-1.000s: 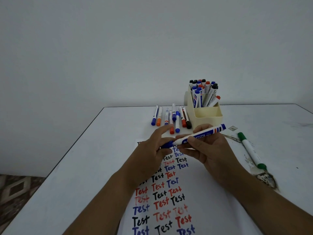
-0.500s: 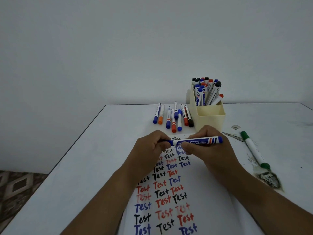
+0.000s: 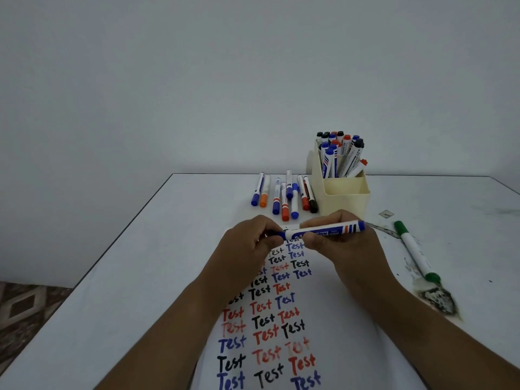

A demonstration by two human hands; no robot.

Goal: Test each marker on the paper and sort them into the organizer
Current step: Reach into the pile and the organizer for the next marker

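**Operator:** Blue marker (image 3: 323, 231) is what I see at the grip: my right hand (image 3: 342, 243) curls round the barrel, my left hand (image 3: 250, 243) pinches the cap end, level above the top of the paper (image 3: 337, 319).

**Partner:** Capping or uncapping?

**Operator:** Can't tell. Either way I'd work straight along the barrel, tip clear of my fingers.

**Partner:** Beyond the grip?

**Operator:** Loose markers (image 3: 284, 198) just past it, the cream organizer (image 3: 344, 201) beside them, a green marker (image 3: 415, 250) right of it. White table (image 3: 140, 263), bare grey wall (image 3: 197, 80).
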